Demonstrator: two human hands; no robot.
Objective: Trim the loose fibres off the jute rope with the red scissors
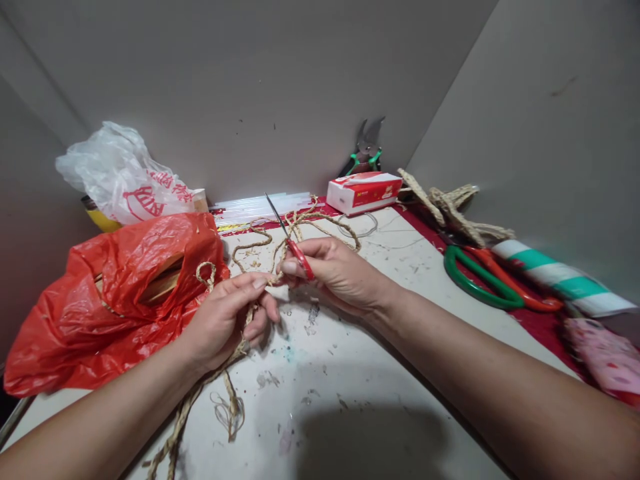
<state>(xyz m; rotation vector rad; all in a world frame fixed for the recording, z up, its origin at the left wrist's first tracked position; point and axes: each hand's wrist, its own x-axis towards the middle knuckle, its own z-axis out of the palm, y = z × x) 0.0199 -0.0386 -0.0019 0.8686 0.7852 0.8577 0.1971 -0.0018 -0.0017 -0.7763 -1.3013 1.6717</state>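
Observation:
My left hand (225,317) pinches a braided straw rope (184,408) between thumb and fingertips near the middle of the table. From there the rope trails down past my wrist to the front edge, with a frayed loose end beside it. My right hand (345,275) holds small scissors (301,260) with red handles, their dark blades pointing up and away to the left. Its lower fingers meet the rope close to my left fingertips; whether they grip it too is hidden. More thin rope (253,245) lies in loops behind both hands.
A red plastic bag (65,313) with wooden pieces inside fills the left, a white bag (113,170) behind it. Glue sticks (260,208), a tissue pack (365,193) and pruning shears (369,143) line the back. Large green-and-orange-handled scissors (475,283) and a striped roll (565,277) lie right.

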